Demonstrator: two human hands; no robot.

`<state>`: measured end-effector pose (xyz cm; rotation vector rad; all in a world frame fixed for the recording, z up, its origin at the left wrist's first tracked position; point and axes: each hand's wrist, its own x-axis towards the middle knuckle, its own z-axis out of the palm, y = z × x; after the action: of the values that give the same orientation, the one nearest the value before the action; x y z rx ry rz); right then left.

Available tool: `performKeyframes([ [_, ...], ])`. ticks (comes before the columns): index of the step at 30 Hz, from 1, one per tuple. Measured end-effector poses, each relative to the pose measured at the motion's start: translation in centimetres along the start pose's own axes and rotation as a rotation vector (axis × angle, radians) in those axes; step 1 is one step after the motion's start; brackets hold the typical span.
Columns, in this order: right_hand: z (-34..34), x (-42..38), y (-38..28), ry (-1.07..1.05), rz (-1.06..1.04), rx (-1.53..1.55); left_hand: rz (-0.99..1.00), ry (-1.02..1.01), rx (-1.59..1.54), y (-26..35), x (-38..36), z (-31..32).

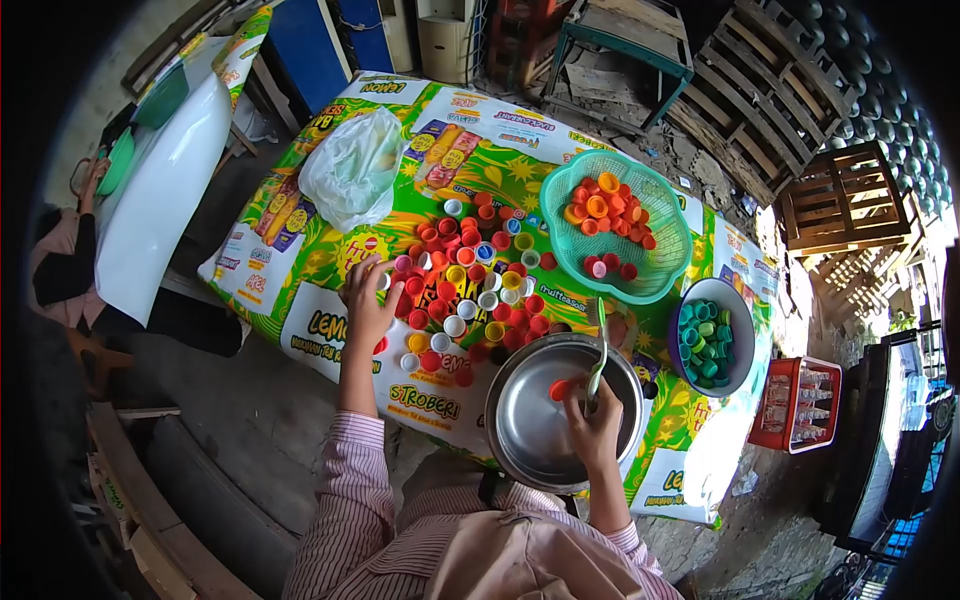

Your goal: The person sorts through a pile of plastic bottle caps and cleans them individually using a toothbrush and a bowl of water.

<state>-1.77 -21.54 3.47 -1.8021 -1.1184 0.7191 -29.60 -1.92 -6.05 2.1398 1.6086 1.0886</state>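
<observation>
My right hand is over a round metal bowl at the table's near edge. It grips a toothbrush with a pale green handle, bristle end pointing away from me. A red bottle cap shows at its fingertips. My left hand is at the left edge of a spread of loose bottle caps, mostly red, with some white, yellow and blue. Its thumb and fingers are bent around a white cap.
A green plastic basket holds orange and red caps. Right of it, a bowl contains green caps. A white plastic bag lies on the patterned table cover. At left, another person sits by green basins. A red bottle crate stands right.
</observation>
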Motion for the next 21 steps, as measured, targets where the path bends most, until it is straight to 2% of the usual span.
performKeyframes([
  [2, -0.2, -0.2, -0.1, -0.035, 0.024, -0.021, 0.067, -0.103, 0.188, 1.6, -0.4, 0.0],
  [4, -0.2, -0.4, 0.0, -0.04, -0.019, 0.001, 0.062, -0.11, 0.171, 1.5, -0.7, 0.9],
  [6, -0.6, -0.7, 0.1, -0.045, -0.017, 0.002, 0.059, -0.2, 0.215, 1.2, -0.7, 1.5],
  [11, -1.2, -1.1, 1.2, -0.035, -0.017, 0.005, 0.067, -0.093, 0.18, 1.9, -1.4, 1.1],
  [15, -1.4, -1.5, 1.0, -0.022, -0.015, 0.024, -0.031, -0.183, 0.237, 4.2, -3.2, -0.7],
  [21, -1.2, -1.8, 1.6, -0.018, -0.022, 0.04, -0.014, -0.179, 0.26, 5.3, -4.9, -1.5],
])
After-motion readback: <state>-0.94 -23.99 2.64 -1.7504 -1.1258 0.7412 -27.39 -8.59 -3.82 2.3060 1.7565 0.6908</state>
